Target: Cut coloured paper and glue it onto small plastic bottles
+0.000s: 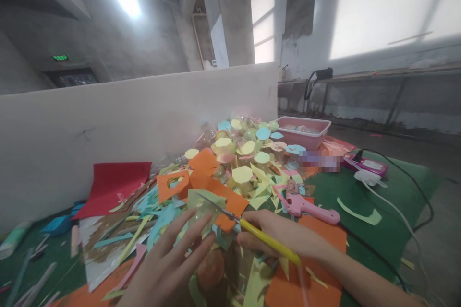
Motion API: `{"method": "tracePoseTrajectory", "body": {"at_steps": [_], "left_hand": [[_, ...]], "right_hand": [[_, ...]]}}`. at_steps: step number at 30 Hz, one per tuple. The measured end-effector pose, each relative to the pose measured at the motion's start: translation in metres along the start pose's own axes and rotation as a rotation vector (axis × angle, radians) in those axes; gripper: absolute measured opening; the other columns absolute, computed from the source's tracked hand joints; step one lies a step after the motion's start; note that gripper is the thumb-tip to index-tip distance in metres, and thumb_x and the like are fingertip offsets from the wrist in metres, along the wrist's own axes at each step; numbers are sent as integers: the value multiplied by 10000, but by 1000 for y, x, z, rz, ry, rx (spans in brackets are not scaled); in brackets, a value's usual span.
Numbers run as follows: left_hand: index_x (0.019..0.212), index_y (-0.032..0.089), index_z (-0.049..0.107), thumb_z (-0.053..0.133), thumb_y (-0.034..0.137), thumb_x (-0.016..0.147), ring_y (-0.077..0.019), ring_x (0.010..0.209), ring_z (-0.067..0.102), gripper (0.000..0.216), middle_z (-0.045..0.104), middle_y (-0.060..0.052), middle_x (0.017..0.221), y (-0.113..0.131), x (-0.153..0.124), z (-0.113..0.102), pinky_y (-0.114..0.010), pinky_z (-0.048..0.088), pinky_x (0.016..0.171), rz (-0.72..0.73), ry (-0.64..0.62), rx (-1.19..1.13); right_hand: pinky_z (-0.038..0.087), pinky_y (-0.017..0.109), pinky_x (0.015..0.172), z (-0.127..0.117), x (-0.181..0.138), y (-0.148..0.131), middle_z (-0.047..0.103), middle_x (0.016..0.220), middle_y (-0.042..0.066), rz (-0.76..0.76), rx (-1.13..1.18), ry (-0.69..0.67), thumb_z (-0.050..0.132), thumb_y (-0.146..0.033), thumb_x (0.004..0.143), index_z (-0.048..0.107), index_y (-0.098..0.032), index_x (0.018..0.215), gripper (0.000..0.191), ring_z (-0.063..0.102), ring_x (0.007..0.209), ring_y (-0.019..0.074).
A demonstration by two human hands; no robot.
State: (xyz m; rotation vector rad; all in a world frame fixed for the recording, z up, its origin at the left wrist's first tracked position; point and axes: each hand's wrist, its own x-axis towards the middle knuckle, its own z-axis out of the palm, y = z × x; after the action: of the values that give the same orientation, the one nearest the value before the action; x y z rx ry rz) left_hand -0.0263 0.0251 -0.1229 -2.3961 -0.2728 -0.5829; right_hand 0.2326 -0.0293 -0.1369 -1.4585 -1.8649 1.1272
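Yellow-handled scissors [268,241] are held in my right hand [264,230], their blades pointing left across a pale green paper piece [205,197]. Whether the blades cut into the paper or only pass in front of it, I cannot tell. My left hand [176,254] is at the paper's lower left, its fingers curved around the piece and clear plastic beneath it; the thumb is hidden. Just below lies a round reddish-brown thing [211,268], partly covered. Orange paper [203,172] with cut openings lies behind the hands, among cut scraps.
Clear plastic pieces topped with coloured paper discs [242,174] are heaped ahead. A pink glue gun [306,207] lies right, its cord trailing. Beyond are a pink basin [306,136] and a magenta power strip [369,165]. Red paper [115,184] lies left, before a white partition [137,120].
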Motion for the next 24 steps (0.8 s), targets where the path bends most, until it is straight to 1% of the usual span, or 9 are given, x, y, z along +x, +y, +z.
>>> {"method": "tracePoseTrajectory", "body": {"at_steps": [4, 6, 9, 11, 13, 15, 17, 20, 24], "left_hand": [[1074, 170, 648, 532, -2, 825, -329, 1312, 451, 325, 659, -109, 1253, 1, 2, 1, -470, 477, 986, -8, 29, -10], [1062, 165, 651, 529, 1, 831, -337, 1316, 442, 308, 662, -115, 1245, 0, 2, 0, -477, 471, 984, -8, 42, -10], [1044, 173, 656, 544, 6, 828, -333, 1325, 434, 295, 667, -106, 1237, 1, 3, -1, -474, 464, 994, -2, 39, -18], [1036, 192, 662, 574, 50, 835, -317, 1318, 449, 262, 674, -90, 1231, 2, 3, -2, -464, 459, 1007, -7, 33, -27], [1027, 214, 666, 604, 103, 841, -299, 1304, 469, 226, 684, -73, 1217, 3, 2, -1, -455, 452, 1021, -25, 40, -32], [1022, 226, 666, 620, 119, 836, -284, 1296, 479, 220, 691, -59, 1205, 4, 2, 1, -440, 447, 1033, -39, 53, -36], [1016, 227, 666, 621, 111, 832, -278, 1299, 477, 222, 694, -48, 1204, 4, 2, 2, -430, 441, 1043, -33, 59, -38], [992, 224, 671, 591, 149, 865, -279, 1312, 462, 168, 695, -43, 1212, 3, 3, 0, -429, 431, 1055, -22, 73, -52], [1024, 242, 681, 553, 210, 908, -260, 1311, 451, 176, 683, -23, 1247, 4, 4, -2, -423, 404, 1085, -49, 17, -41]], "right_hand": [[251, 198, 430, 2, 2, 3, 440, 620, -40, 9, 39, 7, 539, -607, 854, 520, -177, 747, 444, 356, 524, 81], [251, 194, 429, 1, 0, 1, 438, 625, -40, 19, 39, 4, 546, -584, 858, 530, -176, 757, 420, 363, 527, 82], [265, 187, 441, -2, -3, -4, 502, 693, -28, 11, 36, -23, 584, -536, 846, 576, -181, 878, 357, 409, 562, 90], [272, 187, 449, -2, -4, -6, 532, 747, -19, -13, 38, -40, 585, -530, 846, 593, -190, 977, 365, 430, 587, 98], [273, 188, 453, -2, -4, -5, 531, 762, -17, -33, 39, -39, 560, -543, 859, 596, -196, 1016, 383, 428, 594, 100], [276, 189, 456, -1, -3, -2, 512, 736, -24, -46, 40, -29, 542, -566, 865, 592, -191, 979, 395, 408, 584, 96], [273, 186, 456, 1, 0, 1, 483, 700, -31, -51, 40, -21, 543, -570, 864, 574, -181, 889, 391, 384, 574, 90], [249, 182, 441, 3, 5, 6, 443, 653, -41, -20, 37, -4, 577, -536, 851, 524, -181, 775, 367, 358, 555, 81], [197, 197, 411, 8, 9, 11, 372, 595, -56, -21, 64, 26, 578, -528, 849, 443, -192, 684, 398, 289, 515, 74]]}}
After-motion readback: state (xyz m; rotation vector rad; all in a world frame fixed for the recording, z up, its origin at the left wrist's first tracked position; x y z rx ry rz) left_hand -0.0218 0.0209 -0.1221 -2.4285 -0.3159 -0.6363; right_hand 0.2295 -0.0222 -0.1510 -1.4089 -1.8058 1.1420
